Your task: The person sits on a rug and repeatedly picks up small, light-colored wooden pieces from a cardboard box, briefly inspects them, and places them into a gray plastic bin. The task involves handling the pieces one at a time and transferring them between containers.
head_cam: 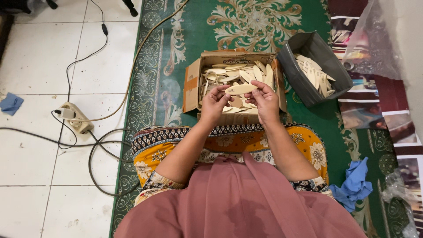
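Holding a pale, leaf-shaped wooden piece (240,89) flat between both hands, you pinch its left end with your left hand (214,103) and its right end with your right hand (264,102), fingers closed on it from either side. Directly beneath and beyond that grip sits an open brown cardboard box (192,83), its flaps folded out, heaped with more of the same pale pieces (233,72); the box's left flap carries an orange-brown strip of tape. Up and to the right of your grip, a dark grey plastic bin (304,44) stands tilted, with a smaller stack of wooden pieces (315,75) inside. Further right is a clear plastic bag (374,39). Everything rests on a green carpet (185,26) with cream floral scrollwork. Left of it, white floor tiles (35,53) carry a power strip (77,117) and looping black cables (94,154). A blue cloth (354,185) lies crumpled beside your right knee.
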